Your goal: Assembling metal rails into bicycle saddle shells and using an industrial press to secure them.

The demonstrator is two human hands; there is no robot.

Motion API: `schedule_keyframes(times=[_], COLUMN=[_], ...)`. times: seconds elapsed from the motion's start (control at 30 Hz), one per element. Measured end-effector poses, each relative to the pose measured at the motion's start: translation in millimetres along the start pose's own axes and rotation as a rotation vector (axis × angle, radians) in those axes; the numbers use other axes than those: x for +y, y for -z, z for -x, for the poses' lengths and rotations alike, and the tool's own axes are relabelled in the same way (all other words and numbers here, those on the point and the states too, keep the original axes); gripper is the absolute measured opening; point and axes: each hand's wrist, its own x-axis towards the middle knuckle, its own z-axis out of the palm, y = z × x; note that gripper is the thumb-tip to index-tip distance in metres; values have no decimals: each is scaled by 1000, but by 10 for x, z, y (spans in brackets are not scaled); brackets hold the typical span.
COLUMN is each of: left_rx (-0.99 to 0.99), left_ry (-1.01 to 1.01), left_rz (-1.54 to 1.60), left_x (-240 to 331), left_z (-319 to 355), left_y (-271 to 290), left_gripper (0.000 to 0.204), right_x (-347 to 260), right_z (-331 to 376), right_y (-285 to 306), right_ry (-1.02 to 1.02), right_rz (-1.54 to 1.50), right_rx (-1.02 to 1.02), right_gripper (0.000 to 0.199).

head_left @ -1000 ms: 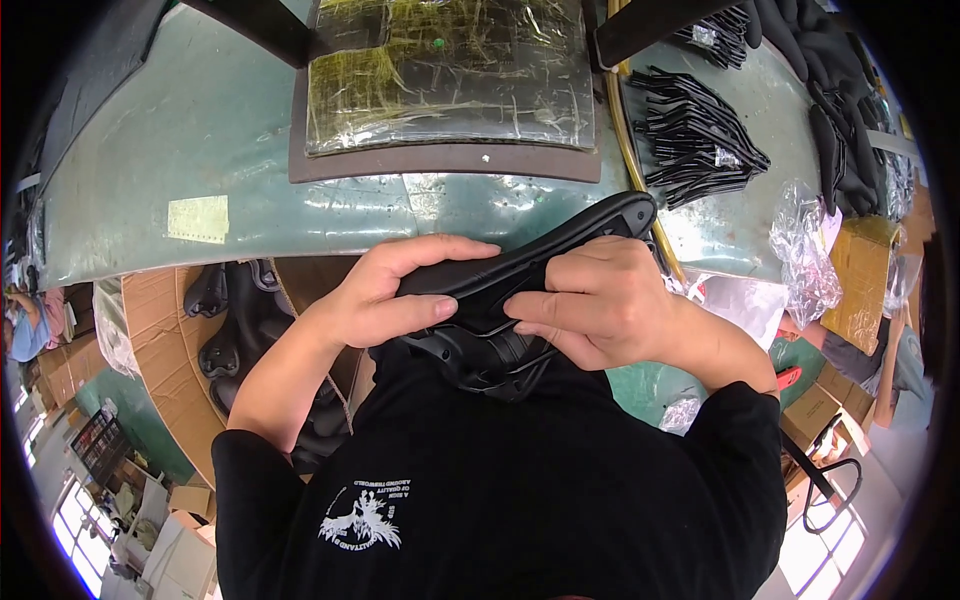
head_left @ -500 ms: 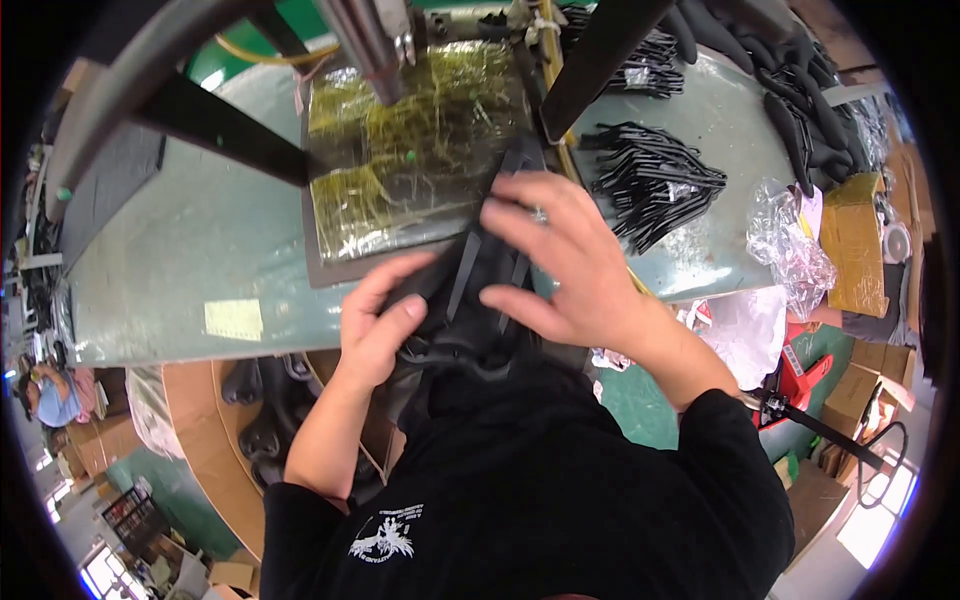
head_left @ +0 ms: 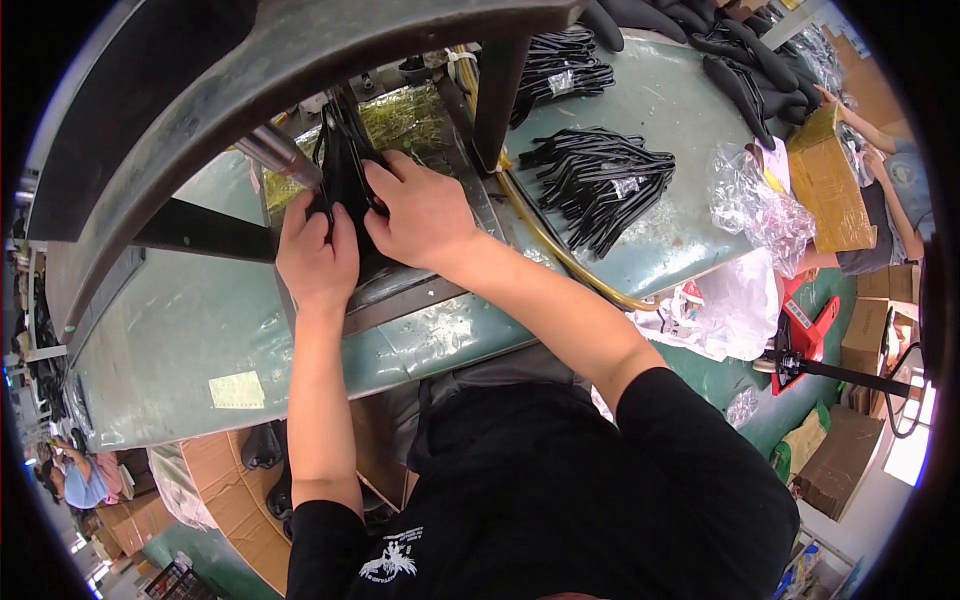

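Head camera, looking down from above the person's chest. Both bare hands press a black strappy piece [head_left: 345, 175] onto a grey plate [head_left: 420, 290] covered with shiny, yellowish-green film, under the dark frame of a press [head_left: 300, 60]. The left hand [head_left: 318, 258] lies flat with fingers curled over the piece's lower edge. The right hand [head_left: 425, 212] spreads palm-down on its right side, fingertips pinning it. Neither hand is closed in a fist; both hold the piece down rather than lift it.

The piece looks light, soft and floppy, likely to sag if picked up by one end; its wider body seems the better place to hold, with both hands. Its exact shape is hard to make out beneath the hands.

Counted: one piece in hand, one plate, two hands. On the pale green table [head_left: 200, 340] to the right lie two fanned bundles of black straps [head_left: 600, 180], one crumpled clear plastic bag [head_left: 750, 200] and one brown cardboard box [head_left: 830, 175]. One yellow note [head_left: 237, 390] sits at the left.
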Motion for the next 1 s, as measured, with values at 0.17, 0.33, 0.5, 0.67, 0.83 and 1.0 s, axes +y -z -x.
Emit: schedule_keyframes(times=[0.17,0.33,0.5,0.67,0.83,1.0], left_rx=[68,76,85,-146,-512,-725], left_ry=[-90,43,95,256,749,643], left_rz=[25,115,131,94,845,1331], left_x=[-19,36,97,55,44,658], left_z=[70,156,169,56,142,100], left_y=[12,66,122,250,584,572], left_gripper=[25,20,34,45,47,44], right_x=[-54,-84,-128,-221,16,558], right_z=[95,138,141,95,318,839], right_y=[44,97,240,529,1156,1357], right_ry=[-9,-43,-174,-279,248,-113], right_rz=[-44,-109,-206,-386,-151,-372], right_rx=[36,7,-118,-214,-150,-67], right_gripper=[50,77,89,79,66,70])
